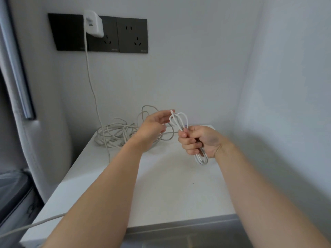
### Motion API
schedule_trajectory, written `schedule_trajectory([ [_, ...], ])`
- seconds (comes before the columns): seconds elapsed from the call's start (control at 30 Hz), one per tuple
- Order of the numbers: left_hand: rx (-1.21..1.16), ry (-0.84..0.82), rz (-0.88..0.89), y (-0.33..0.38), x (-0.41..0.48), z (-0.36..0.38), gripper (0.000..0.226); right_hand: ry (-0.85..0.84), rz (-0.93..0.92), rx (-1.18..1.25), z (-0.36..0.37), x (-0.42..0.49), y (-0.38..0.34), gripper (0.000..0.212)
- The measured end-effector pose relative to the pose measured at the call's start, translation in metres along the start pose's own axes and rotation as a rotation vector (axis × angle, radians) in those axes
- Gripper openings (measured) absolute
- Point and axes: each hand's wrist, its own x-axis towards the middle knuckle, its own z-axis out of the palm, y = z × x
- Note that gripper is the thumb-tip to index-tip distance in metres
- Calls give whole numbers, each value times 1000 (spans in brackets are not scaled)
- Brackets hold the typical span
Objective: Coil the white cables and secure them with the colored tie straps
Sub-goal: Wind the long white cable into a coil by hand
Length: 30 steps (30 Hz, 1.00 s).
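Observation:
My right hand [198,140] grips a small coil of white cable [180,120] above the white tabletop [161,185]. Loops stick out above the fist and another loop [202,159] hangs below it. My left hand [154,125] is beside the upper loops, fingers stretched toward the cable's free end [172,111]; whether they pinch it I cannot tell. A larger tangle of greyish-white cable [116,133] lies on the table behind my left hand. No colored tie strap shows.
A white charger [94,23] sits in dark wall sockets [100,33], its cord [91,83] running down to the table. Another cord [32,225] crosses the lower left. Walls close in behind and on the right; a grey curtain hangs at the left.

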Motion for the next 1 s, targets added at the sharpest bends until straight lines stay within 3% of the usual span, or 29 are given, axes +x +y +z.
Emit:
schedule_trajectory([
  [0.1,95,-65,-24,-3,-1,4,55,-15,-20,19,0,-1,-1,29],
  [0.27,112,17,-7,-1,-4,5,16,1,-135,86,1,-3,-2,22],
  [0.5,256,190,5,-4,-2,7,12,39,-369,264,-4,-2,-5,29],
  [0.6,362,166,-13,-7,-1,8,7,-39,-482,314,-7,-4,-9,15],
  [0.7,386,194,-32,-8,0,5,17,-64,-543,394,-9,-6,-9,23],
  [0.8,350,292,-38,-6,0,3,28,-2,-580,457,-6,-6,-10,12],
  [0.9,248,334,-13,-1,-1,4,24,117,-583,516,-7,-4,-10,30],
  [1.0,245,326,29,0,0,6,28,214,-545,495,-7,-1,-10,27],
])
